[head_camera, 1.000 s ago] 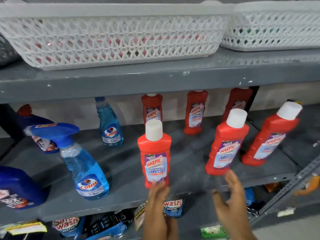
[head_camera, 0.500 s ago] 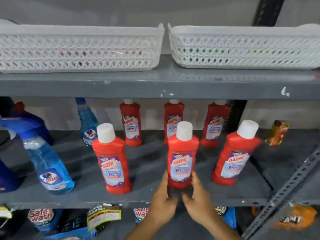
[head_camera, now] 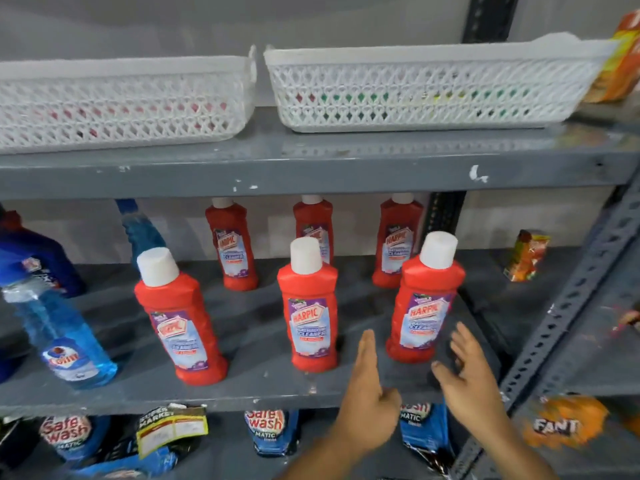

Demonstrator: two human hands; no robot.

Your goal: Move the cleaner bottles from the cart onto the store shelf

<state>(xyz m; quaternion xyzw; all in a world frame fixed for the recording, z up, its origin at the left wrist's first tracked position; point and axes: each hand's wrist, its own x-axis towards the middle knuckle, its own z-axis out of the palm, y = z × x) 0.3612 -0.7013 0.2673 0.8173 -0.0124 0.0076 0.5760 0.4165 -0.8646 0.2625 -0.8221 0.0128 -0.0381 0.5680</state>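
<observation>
I am holding both hands open and empty in front of the shelf [head_camera: 242, 393]: my right hand [head_camera: 471, 379] sitting nearer the upright rightmost red bottle [head_camera: 424, 303], my left hand [head_camera: 367, 389] just left of it, fingers apart, not touching. Its label is reading HARPIC

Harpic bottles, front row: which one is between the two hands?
The rightmost front bottle: the left hand and right hand flank its base, open, neither touching.
</observation>
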